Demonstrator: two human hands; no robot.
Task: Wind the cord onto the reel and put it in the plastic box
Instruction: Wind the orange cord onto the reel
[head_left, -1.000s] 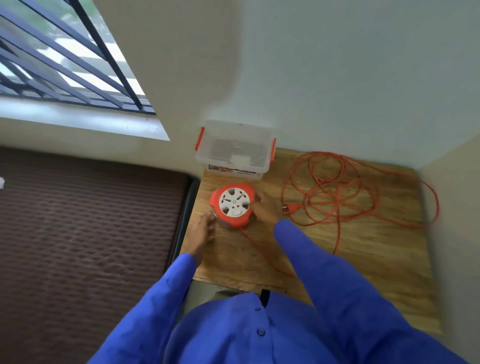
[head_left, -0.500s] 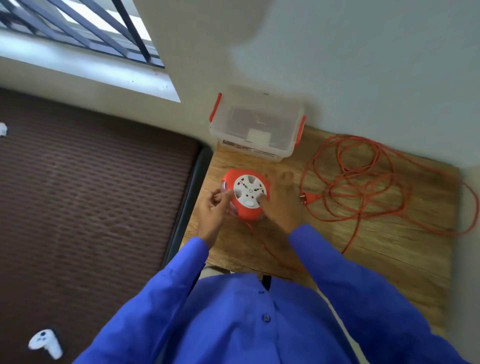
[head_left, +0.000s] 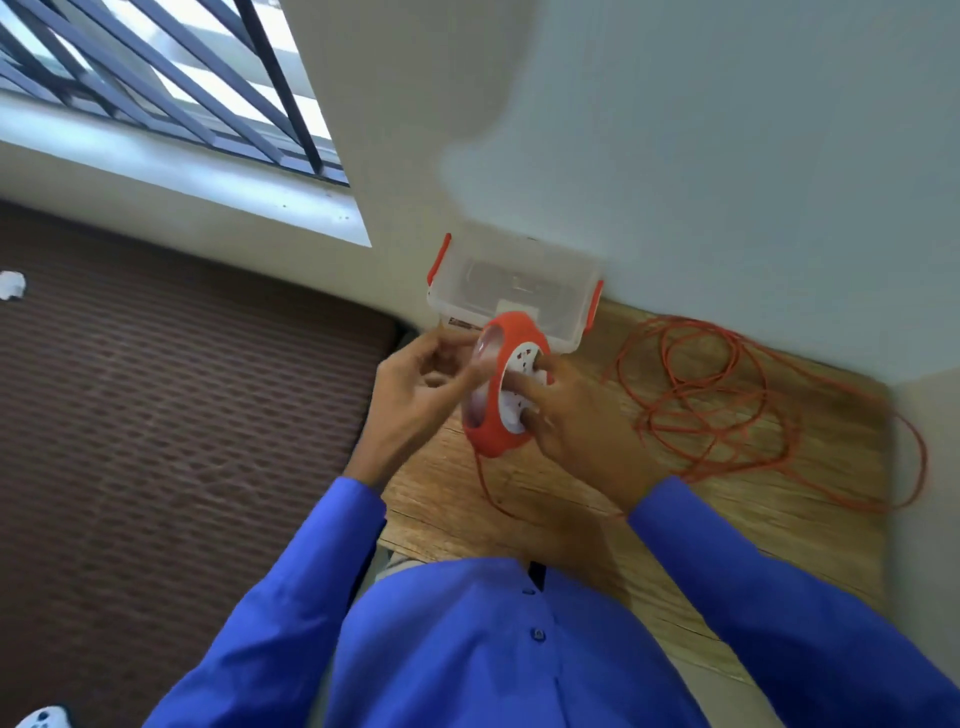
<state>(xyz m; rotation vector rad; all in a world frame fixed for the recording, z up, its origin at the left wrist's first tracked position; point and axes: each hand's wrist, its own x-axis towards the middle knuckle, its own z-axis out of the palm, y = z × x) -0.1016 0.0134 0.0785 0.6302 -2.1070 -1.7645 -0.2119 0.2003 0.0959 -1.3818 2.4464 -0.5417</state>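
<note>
An orange reel (head_left: 496, 434) with a white socket face is lifted off the wooden table (head_left: 727, 525) and tipped on edge. My right hand (head_left: 576, 421) grips its white face, fingers spread over the sockets. My left hand (head_left: 421, 389) holds the reel's clear back side with fingertips. The orange cord (head_left: 737, 405) lies in loose tangled loops on the right of the table, and one strand runs from under the reel toward me. The clear plastic box (head_left: 467, 291) with orange latches stands open against the wall, just behind the reel.
A brown ribbed mat (head_left: 171, 447) covers the floor left of the table. A barred window (head_left: 156, 88) is at upper left. A white controller (head_left: 44, 717) lies at bottom left. Walls close the table's back and right sides.
The reel was flat on the table a second ago; both hands have closed on it, raised it and tipped it onto its edge. The view has shifted.
</note>
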